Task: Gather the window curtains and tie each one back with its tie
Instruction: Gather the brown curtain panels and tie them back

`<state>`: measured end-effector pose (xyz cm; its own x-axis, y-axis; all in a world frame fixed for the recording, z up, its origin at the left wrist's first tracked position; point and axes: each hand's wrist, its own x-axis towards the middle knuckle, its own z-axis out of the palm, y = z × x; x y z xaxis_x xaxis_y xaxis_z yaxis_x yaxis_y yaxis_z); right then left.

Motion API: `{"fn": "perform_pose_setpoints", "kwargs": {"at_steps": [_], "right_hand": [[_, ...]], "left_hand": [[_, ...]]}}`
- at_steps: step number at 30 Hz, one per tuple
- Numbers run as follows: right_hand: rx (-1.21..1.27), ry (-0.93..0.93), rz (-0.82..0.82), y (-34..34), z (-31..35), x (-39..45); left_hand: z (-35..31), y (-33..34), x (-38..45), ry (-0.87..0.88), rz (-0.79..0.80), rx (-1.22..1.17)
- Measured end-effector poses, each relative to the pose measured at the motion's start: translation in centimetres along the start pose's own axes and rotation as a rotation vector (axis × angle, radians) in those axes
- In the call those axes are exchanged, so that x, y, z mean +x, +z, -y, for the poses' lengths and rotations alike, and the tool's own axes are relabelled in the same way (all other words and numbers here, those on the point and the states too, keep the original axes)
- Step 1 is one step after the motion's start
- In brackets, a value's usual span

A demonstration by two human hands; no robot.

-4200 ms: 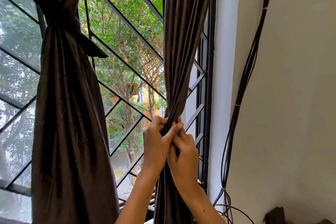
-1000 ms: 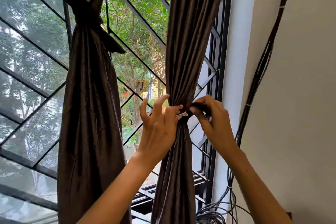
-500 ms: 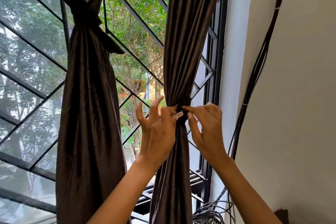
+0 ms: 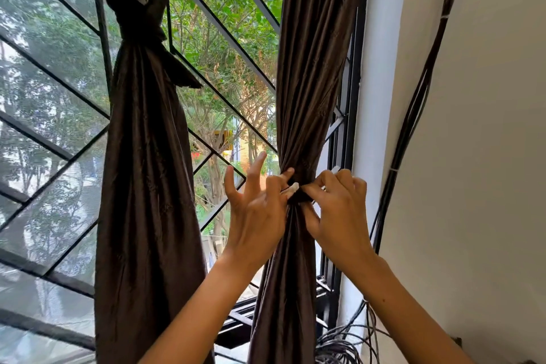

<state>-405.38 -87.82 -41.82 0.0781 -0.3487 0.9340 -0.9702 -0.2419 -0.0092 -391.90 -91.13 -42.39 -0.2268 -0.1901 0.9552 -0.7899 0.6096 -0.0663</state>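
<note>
Head view: tie [image 4: 296,188] on right curtain [image 4: 307,97] half-hidden behind both hands' fingers [image 4: 317,190].

Two brown curtains: a left curtain [image 4: 147,171] and a right curtain [image 4: 310,68], each gathered into one bundle. Two ties: one left tie [image 4: 133,13] with a white patch, one right tie [image 4: 298,193] with a white end. Two hands: left hand [image 4: 257,213], right hand [image 4: 339,210]. One window grille [image 4: 227,32]. One bundle of black cables [image 4: 413,103] on the wall, count of strands not determinable.
</note>
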Motion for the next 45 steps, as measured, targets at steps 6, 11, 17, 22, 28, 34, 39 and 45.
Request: {"fn": "perform_pose_setpoints", "kwargs": {"at_steps": [6,11,17,22,28,34,39,45], "right_hand": [[0.013,-0.005,0.146,-1.0,-0.3,-0.4],[0.226,0.044,0.168,-1.1,-0.8,-1.0],[0.519,0.132,0.025,-1.5,-1.0,-1.7],[0.503,0.148,-0.173,-1.1,-0.7,-2.5],[0.561,0.270,-0.245,-0.8,-1.3,-2.2],[0.670,0.393,-0.091,-1.4,-1.9,-2.1],[0.684,0.403,0.088,-1.7,-3.4,-1.4],[0.684,0.478,0.153,-3.1,-6.8,-2.0]], "left_hand": [[-1.1,-0.3,-0.3,0.036,0.008,0.004],[-2.0,-0.5,-0.2,0.002,-0.007,-0.050],[-1.9,-1.2,0.0,-0.105,0.041,-0.114],[-2.0,-1.2,-0.1,-0.118,0.059,-0.166],[-1.8,-0.4,-0.3,-0.078,0.054,-0.272],[-1.0,-0.3,-0.4,-0.101,-0.026,-0.242],[-1.0,0.4,-0.2,-0.234,-0.104,-0.287],[-0.7,1.3,-0.2,-0.304,-0.119,-0.289]]}}
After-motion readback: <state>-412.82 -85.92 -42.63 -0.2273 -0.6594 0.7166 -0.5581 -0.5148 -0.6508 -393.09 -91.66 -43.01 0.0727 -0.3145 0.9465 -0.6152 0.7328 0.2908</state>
